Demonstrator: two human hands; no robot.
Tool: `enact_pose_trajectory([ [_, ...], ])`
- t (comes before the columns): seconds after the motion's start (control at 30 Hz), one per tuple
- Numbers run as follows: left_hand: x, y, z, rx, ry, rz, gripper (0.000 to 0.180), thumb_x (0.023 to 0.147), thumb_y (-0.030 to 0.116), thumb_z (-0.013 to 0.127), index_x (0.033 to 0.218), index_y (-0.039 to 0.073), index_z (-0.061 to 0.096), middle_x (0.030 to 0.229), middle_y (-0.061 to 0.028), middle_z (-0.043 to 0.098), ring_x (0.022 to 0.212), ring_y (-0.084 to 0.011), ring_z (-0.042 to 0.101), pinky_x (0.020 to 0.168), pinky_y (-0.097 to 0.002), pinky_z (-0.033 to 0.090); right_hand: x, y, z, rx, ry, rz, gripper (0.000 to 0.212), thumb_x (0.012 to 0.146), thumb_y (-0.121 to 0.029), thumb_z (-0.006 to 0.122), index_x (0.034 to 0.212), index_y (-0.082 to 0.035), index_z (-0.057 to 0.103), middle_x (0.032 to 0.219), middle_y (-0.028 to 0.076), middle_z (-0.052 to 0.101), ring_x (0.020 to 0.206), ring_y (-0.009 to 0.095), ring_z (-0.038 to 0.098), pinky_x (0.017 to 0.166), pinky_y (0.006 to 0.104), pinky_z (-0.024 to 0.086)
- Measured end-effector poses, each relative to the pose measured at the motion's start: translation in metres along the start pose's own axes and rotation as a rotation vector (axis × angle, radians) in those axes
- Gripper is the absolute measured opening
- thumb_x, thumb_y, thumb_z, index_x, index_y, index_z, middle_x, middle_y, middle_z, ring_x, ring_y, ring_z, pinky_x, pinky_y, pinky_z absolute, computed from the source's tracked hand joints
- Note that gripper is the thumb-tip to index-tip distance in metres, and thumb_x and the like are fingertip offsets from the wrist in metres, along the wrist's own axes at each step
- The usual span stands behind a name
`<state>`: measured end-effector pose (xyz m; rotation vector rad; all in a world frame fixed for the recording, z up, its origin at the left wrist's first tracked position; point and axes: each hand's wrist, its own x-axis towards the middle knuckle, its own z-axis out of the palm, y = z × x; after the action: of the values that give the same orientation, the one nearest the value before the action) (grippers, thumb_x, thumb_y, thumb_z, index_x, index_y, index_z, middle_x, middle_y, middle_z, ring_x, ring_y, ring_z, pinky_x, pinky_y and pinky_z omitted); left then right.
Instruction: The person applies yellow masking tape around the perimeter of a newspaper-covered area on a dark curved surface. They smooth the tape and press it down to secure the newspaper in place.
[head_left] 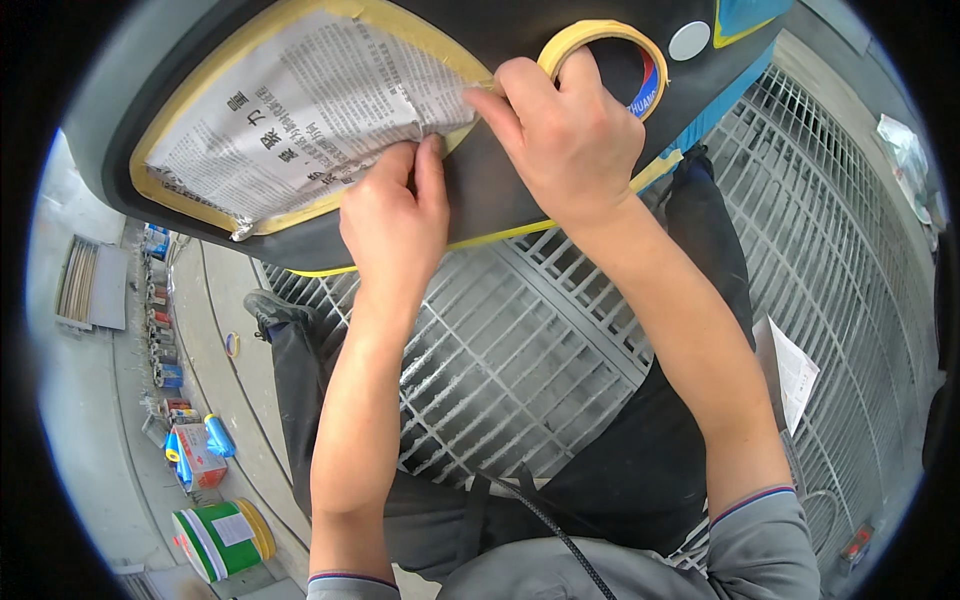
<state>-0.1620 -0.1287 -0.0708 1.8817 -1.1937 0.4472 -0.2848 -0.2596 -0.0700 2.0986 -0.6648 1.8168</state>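
Observation:
A sheet of newspaper (290,110) covers an opening in a dark, curved panel (500,195), edged all round with yellow masking tape (140,165). My left hand (395,215) is closed, thumb and forefinger pinching at the paper's lower right edge, where it is creased. Two or more fingers of my right hand (575,145) pass through a roll of masking tape (605,30), and its thumb and forefinger meet at the paper's right corner, on the tape strip. What lies under those fingertips is hidden.
Metal floor grating (510,350) lies beneath my legs. To the left stand a green bucket (225,540), a red-and-white box (200,455), a row of cans (165,375) and another tape roll (232,345). A paper sheet (793,375) is at the right.

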Motion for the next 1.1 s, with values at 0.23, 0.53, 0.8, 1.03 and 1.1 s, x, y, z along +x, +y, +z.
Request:
enact_pose_trajectory([
  [0.23,-0.005,-0.005,0.0,-0.101,0.004,-0.04,0.021,0.096,0.023,0.083,0.092,0.004,0.075,0.074,-0.0136,0.073,0.061,-0.0305,0.069,0.061,-0.0411,0.054,-0.002,0.002,-0.001,-0.019,-0.044,-0.065,0.03,0.079,-0.038,0.091,0.085,-0.022,0.065,0.082,0.002,0.053,0.056,0.019,0.06,0.045,0.0333,0.043],
  [0.53,-0.012,-0.016,0.026,0.03,0.287,0.204,0.019,0.089,0.013,0.085,0.099,0.012,0.069,0.078,-0.0026,0.072,0.062,-0.0246,0.07,0.055,-0.0376,0.055,-0.008,0.004,0.012,0.036,0.06,-0.204,0.021,0.073,-0.026,0.085,0.078,-0.024,0.065,0.077,-0.002,0.05,0.061,0.017,0.06,0.047,0.031,0.04],
  [0.8,-0.013,-0.027,0.029,0.117,0.376,0.39,0.02,0.087,0.007,0.082,0.104,0.012,0.073,0.082,-0.0025,0.071,0.06,-0.0256,0.067,0.053,-0.0369,0.053,-0.006,0.002,0.02,-0.016,0.085,-0.275,0.013,0.07,-0.024,0.073,0.074,-0.025,0.061,0.073,-0.003,0.046,0.061,0.015,0.056,0.046,0.0311,0.035],
  [1.03,-0.034,-0.026,0.009,0.341,0.193,0.359,0.041,0.083,0.005,0.079,0.122,0.015,0.078,0.101,-0.0024,0.069,0.093,-0.0231,0.07,0.073,-0.0386,0.055,-0.005,-0.003,0.016,0.014,0.028,-0.264,0.021,0.073,-0.029,0.081,0.079,-0.023,0.062,0.077,-0.002,0.048,0.064,0.017,0.057,0.049,0.0325,0.038],
  [1.1,-0.041,-0.024,0.003,0.397,0.147,0.318,0.044,0.082,0.005,0.078,0.125,0.014,0.078,0.111,-0.0019,0.069,0.107,-0.0226,0.068,0.084,-0.0392,0.054,-0.004,-0.005,0.013,0.047,-0.009,-0.251,0.026,0.074,-0.033,0.085,0.082,-0.022,0.063,0.079,-0.001,0.049,0.066,0.019,0.058,0.05,0.0335,0.04],
])
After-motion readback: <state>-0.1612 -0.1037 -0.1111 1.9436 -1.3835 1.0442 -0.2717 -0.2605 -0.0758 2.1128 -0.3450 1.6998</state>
